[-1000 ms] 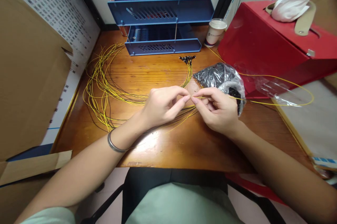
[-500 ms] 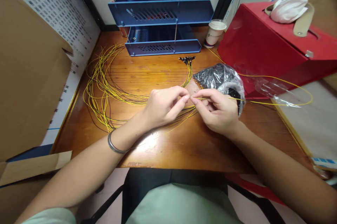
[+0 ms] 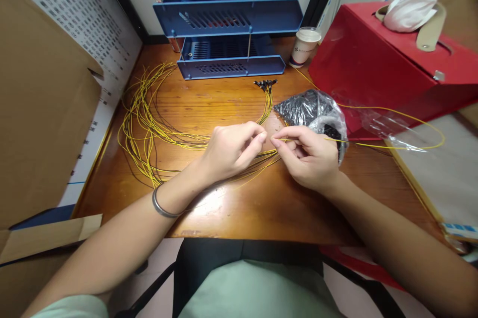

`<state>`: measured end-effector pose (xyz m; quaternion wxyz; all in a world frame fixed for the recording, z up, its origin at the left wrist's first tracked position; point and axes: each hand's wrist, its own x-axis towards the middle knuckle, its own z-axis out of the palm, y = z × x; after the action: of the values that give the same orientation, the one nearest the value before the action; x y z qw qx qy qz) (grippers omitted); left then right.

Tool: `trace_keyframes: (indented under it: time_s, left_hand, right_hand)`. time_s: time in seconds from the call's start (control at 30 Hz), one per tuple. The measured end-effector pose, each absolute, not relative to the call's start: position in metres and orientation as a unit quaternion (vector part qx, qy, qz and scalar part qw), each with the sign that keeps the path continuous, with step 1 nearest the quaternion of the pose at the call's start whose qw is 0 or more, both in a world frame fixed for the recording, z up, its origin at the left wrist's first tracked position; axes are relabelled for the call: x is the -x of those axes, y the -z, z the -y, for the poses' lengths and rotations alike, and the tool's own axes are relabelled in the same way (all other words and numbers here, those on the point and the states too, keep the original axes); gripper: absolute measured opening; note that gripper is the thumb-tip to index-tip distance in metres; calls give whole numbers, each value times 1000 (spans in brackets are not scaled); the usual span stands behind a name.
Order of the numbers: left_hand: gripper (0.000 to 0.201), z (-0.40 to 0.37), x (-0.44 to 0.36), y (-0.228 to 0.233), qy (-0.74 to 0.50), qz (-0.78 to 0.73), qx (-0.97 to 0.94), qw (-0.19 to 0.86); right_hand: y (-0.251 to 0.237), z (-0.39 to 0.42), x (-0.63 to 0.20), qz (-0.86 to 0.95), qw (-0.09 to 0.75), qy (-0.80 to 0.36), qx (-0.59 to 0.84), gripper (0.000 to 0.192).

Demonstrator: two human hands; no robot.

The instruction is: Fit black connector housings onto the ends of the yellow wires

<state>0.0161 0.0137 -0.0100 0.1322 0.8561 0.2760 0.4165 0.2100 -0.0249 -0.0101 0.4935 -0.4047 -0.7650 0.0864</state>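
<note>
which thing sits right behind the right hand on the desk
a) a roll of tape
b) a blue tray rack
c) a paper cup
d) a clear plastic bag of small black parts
d: the plastic bag of black parts lies just beyond the right hand, while the paper cup and blue tray rack stand farther back by the wall.

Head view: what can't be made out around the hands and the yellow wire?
- Left hand fingertips pinch together by the end of the yellow wire; whether a small part sits between them is too small to tell.
- Right hand: its palm side is hidden by its own fingers.
- Plastic bag: contents are dark and small, shape unreadable through the film.
- Paper cup: print too small to read.
- Red box: cut off by the right edge.
</note>
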Motion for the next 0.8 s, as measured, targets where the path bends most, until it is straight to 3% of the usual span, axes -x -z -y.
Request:
trace_keyframes:
  time_s: [0.23,0.4,0.8]
  left_hand:
    - [28,-17,-16,8,-441,-291,-840,119]
    - [14,-17,-14,8,-431,-275,-847,147]
    - [10,-16,-15,7,-435,-228,-861,134]
  right_hand:
    - [9,25,-211,758,498,-75,414,9]
    - [9,25,-211,761,499,-70,409,11]
    - [10,24,-210,765,493,-100,401,13]
